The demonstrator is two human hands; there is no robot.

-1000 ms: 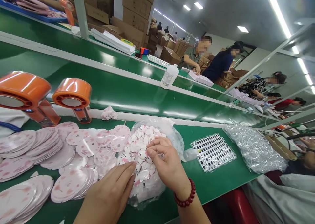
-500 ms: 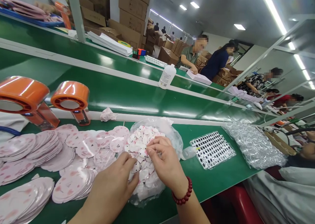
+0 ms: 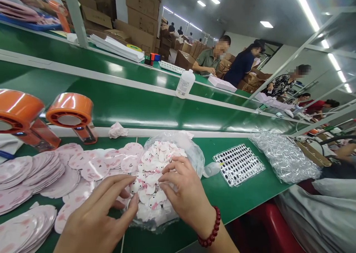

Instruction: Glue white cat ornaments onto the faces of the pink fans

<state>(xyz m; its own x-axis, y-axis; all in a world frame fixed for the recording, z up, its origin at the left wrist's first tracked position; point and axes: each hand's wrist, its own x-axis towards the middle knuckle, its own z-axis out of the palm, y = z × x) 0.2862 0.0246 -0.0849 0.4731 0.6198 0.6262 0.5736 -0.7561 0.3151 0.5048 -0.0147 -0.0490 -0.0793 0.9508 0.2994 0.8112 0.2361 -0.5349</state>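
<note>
A clear plastic bag lies open with a heap of small white animal-face pieces, which have black eyes and pink details. At its left side, my left hand has thumb and fingers around the edge of one white animal-face piece. My right hand, wearing a dark red bead bracelet, hovers over the heap's right half. Its fingers are curved and apart, with nothing visible between them. Thin pink printed round pieces lie in overlapping stacks left of the bag.
Two orange handheld fans stand at the left. A small squeeze bottle, sheets of black oval pieces and bubble wrap lie to the right. A white bottle stands on the far ledge. Co-workers sit beyond.
My left hand has moved left, with a white animal-face piece at its fingertips. My right hand has shifted slightly left and down, its fingers now farther apart. The view has turned a little.
</note>
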